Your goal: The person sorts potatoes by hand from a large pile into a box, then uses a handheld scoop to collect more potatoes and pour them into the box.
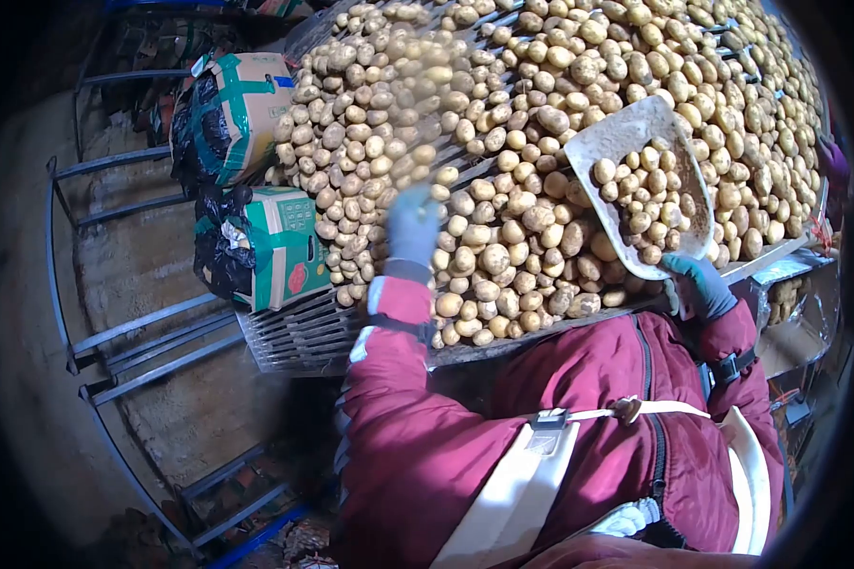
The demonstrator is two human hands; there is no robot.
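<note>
A broad heap of potatoes (541, 218) covers the slatted table in front of me. My left hand (414, 223), in a grey-blue glove, is over the potatoes left of centre; its fingers are smeared by motion. Beyond it, a streak of potatoes (422, 71) looks blurred. My right hand (700, 283), in a dark green glove, grips a whitish scoop (598, 142) by its near end, close to the table's front edge. Small potatoes (647, 194) lie in the scoop, which rests over the heap with its wide mouth pointing away from me.
Two cardboard boxes, an upper one (256, 104) and a lower one (280, 242), with green tape and black plastic, stand at the table's left side. Bare slats (299, 332) show at the near left corner. Metal frames (152, 322) stand on the floor. A purple-gloved hand (833, 156) appears far right.
</note>
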